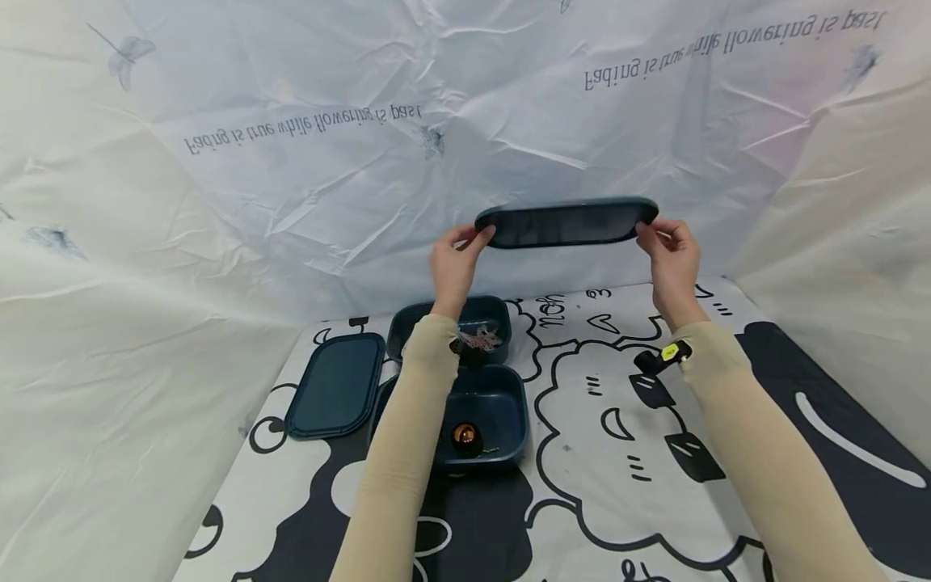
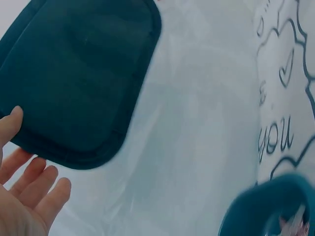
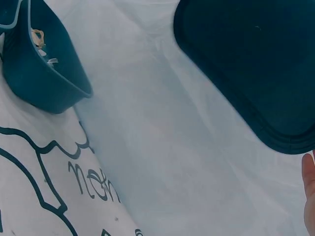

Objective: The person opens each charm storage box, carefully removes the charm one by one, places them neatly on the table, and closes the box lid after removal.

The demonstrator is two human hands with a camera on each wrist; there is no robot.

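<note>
A dark blue rectangular lid (image 1: 567,225) with rounded corners is held up in the air, tilted so that it looks narrow in the head view. My left hand (image 1: 455,263) pinches its left end, with the thumb on one face and fingers at the rim in the left wrist view. At the other end, my right hand (image 1: 672,263) pinches the lid between thumb and fingers. Only a sliver of the right hand's fingers (image 3: 308,179) shows in the right wrist view. Below the left forearm stand two dark blue bins, a far bin (image 1: 498,311) and a near bin (image 1: 515,404).
Pinkish, clear small items (image 1: 482,338) lie in the far bin. A shiny copper-coloured round object (image 1: 466,437) sits in the near one. A second dark blue lid (image 1: 336,386) lies flat at the left. White sheeting (image 1: 327,202) hangs behind the black-and-white patterned cloth (image 1: 604,485).
</note>
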